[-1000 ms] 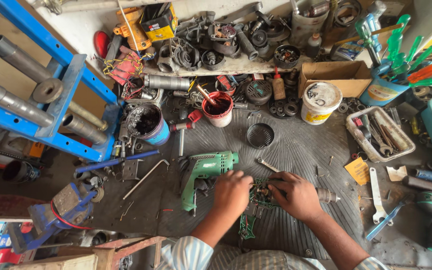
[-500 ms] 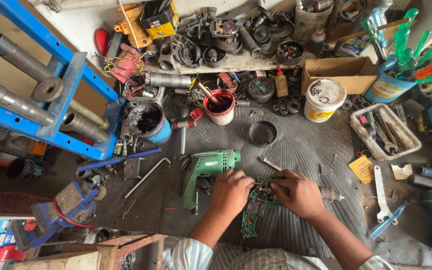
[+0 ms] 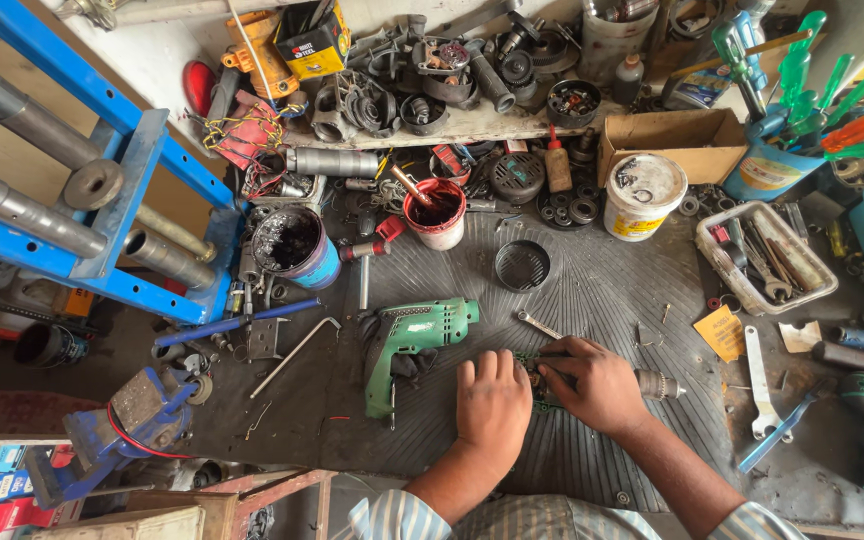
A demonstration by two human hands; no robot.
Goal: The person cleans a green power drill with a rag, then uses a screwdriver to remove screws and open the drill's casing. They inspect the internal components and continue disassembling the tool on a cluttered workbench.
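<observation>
A partly dismantled green drill (image 3: 552,375) is shown on the ribbed rubber mat (image 3: 602,290), its metal chuck (image 3: 658,384) protruding rightward. The left hand (image 3: 492,402) is pressed flat against it; the right hand (image 3: 597,383) is closed over its body. Judged rigid, fairly heavy; best gripped by the casing.

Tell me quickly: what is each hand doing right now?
Left hand: palm down, fingers together, pressing on the opened green drill; not a closed grip.
Right hand: curled over the same drill body; whether it holds a tool cannot be told.
</observation>
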